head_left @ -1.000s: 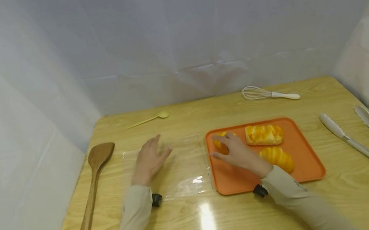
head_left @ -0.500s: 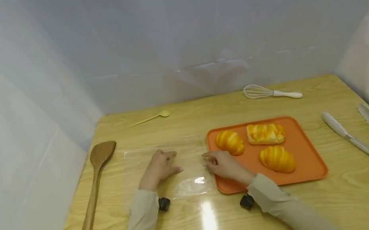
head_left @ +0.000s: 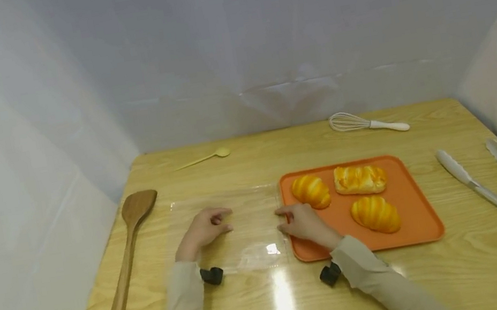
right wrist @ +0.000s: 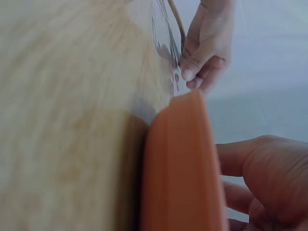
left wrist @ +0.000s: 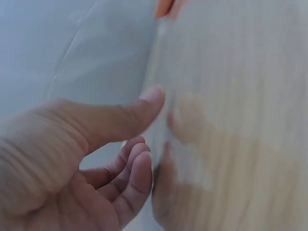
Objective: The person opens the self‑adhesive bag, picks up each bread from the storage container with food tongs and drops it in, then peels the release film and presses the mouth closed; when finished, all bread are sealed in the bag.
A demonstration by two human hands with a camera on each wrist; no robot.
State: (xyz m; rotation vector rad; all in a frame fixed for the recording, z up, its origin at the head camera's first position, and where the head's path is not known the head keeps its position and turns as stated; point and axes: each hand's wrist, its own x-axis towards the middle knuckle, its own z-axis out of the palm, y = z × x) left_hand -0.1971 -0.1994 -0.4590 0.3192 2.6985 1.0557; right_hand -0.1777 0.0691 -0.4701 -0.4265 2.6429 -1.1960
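Note:
My left hand (head_left: pixel 204 232) hovers over the left part of a clear plastic sheet or bag (head_left: pixel 251 236) lying flat on the table. In the left wrist view its thumb and loosely bent fingers stay apart, with nothing between them. My right hand (head_left: pixel 305 223) is at the left rim of an orange tray (head_left: pixel 416 226), beside the plastic's right edge. Its index finger and thumb are apart; whether they touch the rim or the plastic, I cannot tell. The tray holds two croissants, the left croissant (head_left: pixel 311 191) and the front croissant (head_left: pixel 375 215), and an oblong bread (head_left: pixel 360 179).
A wooden spatula (head_left: pixel 129 233) lies at the left. Along the back are a small yellow spoon (head_left: pixel 210 157) and a whisk (head_left: pixel 365 123). Spread metal tongs (head_left: pixel 494 197) lie right of the tray. Pale sheeting (head_left: pixel 232 49) surrounds the table's back and sides.
My right hand has moved off the left croissant to the tray's left rim. My left hand has come nearer over the plastic, then shifted slightly left. The breads stay on the tray.

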